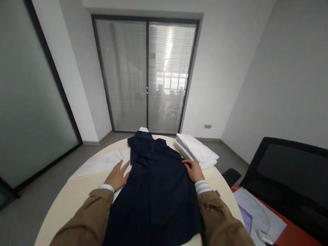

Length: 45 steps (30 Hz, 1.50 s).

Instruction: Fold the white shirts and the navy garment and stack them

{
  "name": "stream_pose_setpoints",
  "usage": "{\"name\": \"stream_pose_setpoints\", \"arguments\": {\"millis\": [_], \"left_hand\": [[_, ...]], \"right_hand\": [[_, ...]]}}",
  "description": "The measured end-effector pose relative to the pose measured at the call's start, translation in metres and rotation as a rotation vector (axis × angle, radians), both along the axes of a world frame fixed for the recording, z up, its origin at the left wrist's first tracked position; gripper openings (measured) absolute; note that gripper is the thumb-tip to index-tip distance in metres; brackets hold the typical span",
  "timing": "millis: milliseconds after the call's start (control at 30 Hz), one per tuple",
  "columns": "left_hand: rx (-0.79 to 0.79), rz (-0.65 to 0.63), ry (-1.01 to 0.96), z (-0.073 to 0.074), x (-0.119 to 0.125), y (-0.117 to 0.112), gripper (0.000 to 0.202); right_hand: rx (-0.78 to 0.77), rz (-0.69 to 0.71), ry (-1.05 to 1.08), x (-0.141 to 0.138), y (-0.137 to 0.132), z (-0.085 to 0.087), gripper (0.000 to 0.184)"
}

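Note:
A dark navy garment (153, 194) lies spread lengthwise on a round cream table (69, 209), its collar end away from me. My left hand (117, 176) rests flat with fingers apart on the garment's left edge, over a white cloth (98, 164) that partly lies beneath the garment. My right hand (194, 170) sits at the garment's right edge, fingers curled on it; any pinch is hidden. Just beyond that hand stands a stack of folded white cloth (195, 151). Tan sleeves with striped cuffs cover both my forearms.
To the right, a black mesh chair (291, 177) stands beside an orange desk (302, 232) holding papers (260, 212), a tablet (245, 219) and a white mouse (264, 237). Behind the table is a glass door with blinds (145, 75), a person's dim shape (161, 97) beyond it.

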<state>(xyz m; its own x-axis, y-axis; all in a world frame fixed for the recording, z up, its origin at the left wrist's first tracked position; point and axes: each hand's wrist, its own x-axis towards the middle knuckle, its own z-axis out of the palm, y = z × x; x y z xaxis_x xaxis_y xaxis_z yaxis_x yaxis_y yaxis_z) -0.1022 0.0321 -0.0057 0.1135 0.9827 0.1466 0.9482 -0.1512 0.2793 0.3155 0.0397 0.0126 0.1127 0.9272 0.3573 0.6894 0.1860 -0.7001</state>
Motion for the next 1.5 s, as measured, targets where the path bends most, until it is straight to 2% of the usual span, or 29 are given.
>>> {"name": "stream_pose_setpoints", "arguments": {"millis": [67,133,200,300,367,433,567,733,867,1000,1100,1167,1233,1300,1367,1433,1500], "left_hand": [[-0.017,-0.013,0.065,0.005,0.006,-0.005,0.062],[-0.033,-0.006,0.102,0.01,0.012,-0.009,0.064],[-0.039,-0.005,0.126,0.014,0.015,-0.011,0.065],[-0.05,-0.012,0.161,0.015,0.016,-0.011,0.066],[-0.066,-0.009,0.181,0.012,0.013,-0.008,0.066],[-0.079,-0.008,0.193,0.009,0.007,-0.006,0.065],[-0.074,-0.028,0.188,0.0,-0.013,0.0,0.065],[-0.032,-0.051,0.165,-0.009,-0.051,0.007,0.071],[0.016,-0.073,0.15,-0.009,-0.074,0.011,0.059],[0.014,-0.018,0.168,-0.004,-0.076,0.01,0.056],[-0.015,0.044,0.22,0.007,-0.063,0.006,0.054],[-0.029,0.105,0.244,0.019,-0.046,0.001,0.05],[0.055,0.162,0.249,0.033,-0.021,-0.004,0.048],[0.187,0.147,0.193,0.048,0.009,-0.01,0.046],[0.198,0.025,0.089,0.057,0.04,-0.017,0.054],[0.159,-0.069,0.022,0.058,0.066,-0.023,0.066],[0.134,-0.081,0.015,0.053,0.083,-0.029,0.072]], "right_hand": [[0.017,-0.007,-0.18,-0.008,-0.009,0.01,0.026],[0.048,0.028,-0.342,-0.022,-0.021,0.02,0.033],[0.043,0.178,-0.428,-0.039,-0.033,0.026,0.049],[-0.126,0.425,-0.462,-0.061,-0.048,0.024,0.081],[-0.258,0.481,-0.475,-0.069,-0.054,0.017,0.102],[-0.323,0.48,-0.49,-0.07,-0.056,0.01,0.113],[-0.364,0.504,-0.513,-0.061,-0.053,0.007,0.119],[-0.464,0.567,-0.547,-0.046,-0.054,0.019,0.124],[-0.498,0.6,-0.558,-0.034,-0.059,0.025,0.128],[-0.522,0.626,-0.574,-0.025,-0.062,0.027,0.132],[-0.526,0.62,-0.584,-0.024,-0.065,0.027,0.133],[-0.528,0.617,-0.59,-0.025,-0.066,0.028,0.133],[-0.536,0.616,-0.596,-0.027,-0.067,0.029,0.133],[-0.546,0.612,-0.604,-0.029,-0.069,0.031,0.134],[-0.557,0.607,-0.615,-0.03,-0.072,0.032,0.133],[-0.573,0.603,-0.633,-0.032,-0.077,0.033,0.132],[-0.585,0.61,-0.649,-0.033,-0.085,0.034,0.132]]}}
